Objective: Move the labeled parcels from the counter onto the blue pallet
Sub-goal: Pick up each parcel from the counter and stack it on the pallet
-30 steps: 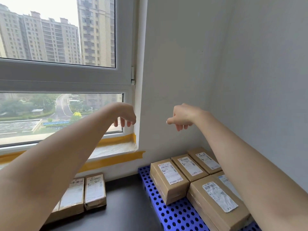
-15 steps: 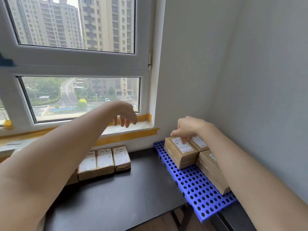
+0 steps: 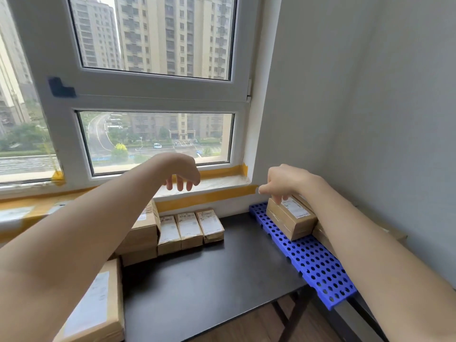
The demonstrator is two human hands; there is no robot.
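A black counter [image 3: 209,280] is seen in the corner of a room, set against a white-framed window [image 3: 153,95] at the back and a pale grey wall [image 3: 370,95] on the right. Yellow tape [image 3: 207,197] is stuck along the window sill. A wooden floor is visible beyond the counter's near edge.

A perforated blue pallet [image 3: 311,260] is laid along the counter's right edge. One labeled parcel [image 3: 291,219] is plainly seen on the pallet's far end; others behind it are largely hidden by the right forearm, so their number cannot be told.

Three small parcels [image 3: 190,229] are lined up at the counter's back edge. To their left a stack of larger boxes [image 3: 143,233] is partly hidden, and one flat parcel [image 3: 98,307] lies at the near left corner.

The left hand [image 3: 180,172] is held in the air, fingers loosely hanging, nothing grasped. The right hand [image 3: 283,181] is held above the pallet parcel, fingers loosely curled, nothing grasped.
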